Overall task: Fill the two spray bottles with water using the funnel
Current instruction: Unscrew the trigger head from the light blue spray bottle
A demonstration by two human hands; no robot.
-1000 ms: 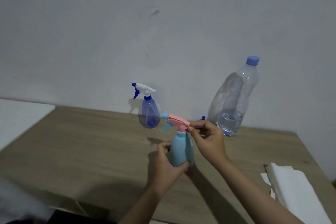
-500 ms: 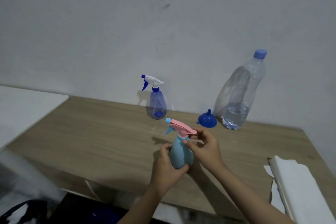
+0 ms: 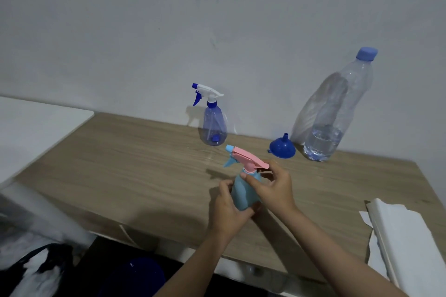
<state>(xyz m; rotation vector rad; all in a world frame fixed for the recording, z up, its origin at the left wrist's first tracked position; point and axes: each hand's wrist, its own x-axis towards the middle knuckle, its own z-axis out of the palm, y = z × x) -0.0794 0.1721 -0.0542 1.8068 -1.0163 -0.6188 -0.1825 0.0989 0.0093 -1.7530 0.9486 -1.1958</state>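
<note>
A: Status?

B: My left hand (image 3: 228, 210) clamps the teal spray bottle (image 3: 245, 191) above the surface (image 3: 135, 164); my right hand (image 3: 272, 188) pinches its pink head (image 3: 251, 160).

A: Procedure?

B: Hold the body still; unscrew at the collar.

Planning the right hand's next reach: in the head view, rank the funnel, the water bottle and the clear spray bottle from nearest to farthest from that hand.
From the right hand:
1. Funnel, just beyond the hand, mouth down on the table.
2. Water bottle, farther back right, by the wall.
3. Clear spray bottle, back left; close to the water bottle's rank, so that order is uncertain.
</note>
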